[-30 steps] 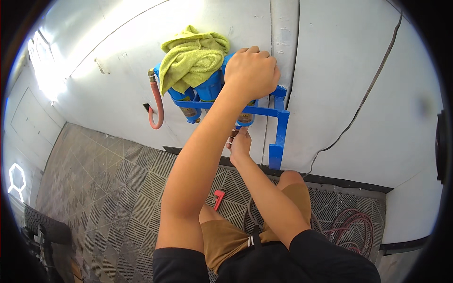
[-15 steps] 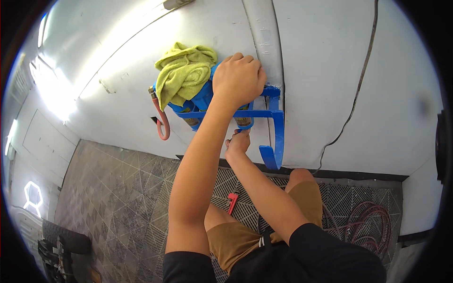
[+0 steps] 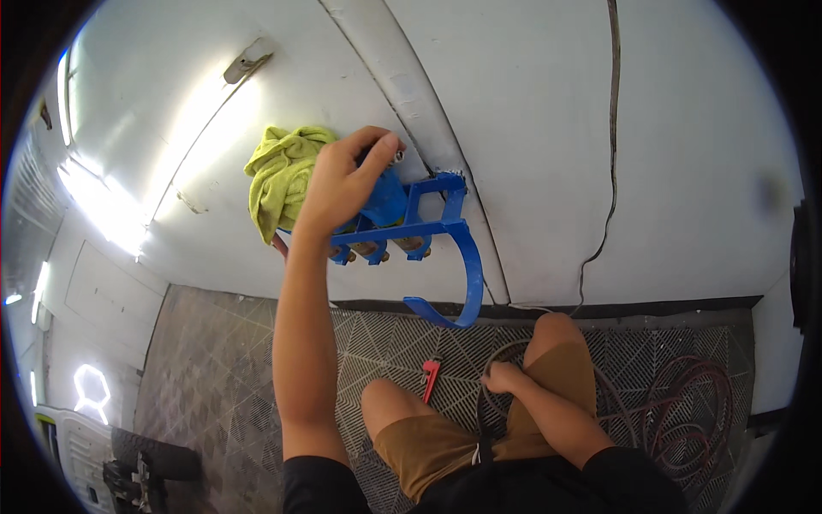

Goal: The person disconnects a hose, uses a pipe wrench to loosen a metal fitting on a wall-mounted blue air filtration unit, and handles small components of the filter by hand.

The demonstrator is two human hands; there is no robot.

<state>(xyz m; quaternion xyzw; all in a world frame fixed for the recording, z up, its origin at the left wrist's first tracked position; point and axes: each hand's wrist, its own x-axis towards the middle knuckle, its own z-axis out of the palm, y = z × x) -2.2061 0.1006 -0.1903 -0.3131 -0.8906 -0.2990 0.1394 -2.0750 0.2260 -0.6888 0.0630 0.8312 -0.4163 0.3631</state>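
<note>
My left hand (image 3: 347, 178) is curled over the top of a blue air filter unit (image 3: 385, 201) on the white wall, and a small metal fitting (image 3: 398, 158) shows by the thumb. The fingers' far side is hidden. A blue metal bracket (image 3: 432, 228) holds the unit, its curved hook hanging at the right. Bunched against the unit's left side is a yellow-green cloth (image 3: 282, 171). Low down, beside my right knee, my right hand (image 3: 505, 378) is closed around a thin grey hose (image 3: 512, 346) that loops over the floor mat.
A red pipe wrench (image 3: 430, 377) lies on the grey slatted floor mat (image 3: 377, 343) between my legs. Coiled reddish hose (image 3: 685, 428) rests at the right. A dark cable (image 3: 613, 146) runs down the wall. At the lower left stands a black tyre (image 3: 158, 454).
My right hand has left the underside of the filter unit and dropped to the hose by my knee. My left hand stays at the unit's top, its grip turned. The view has shifted.
</note>
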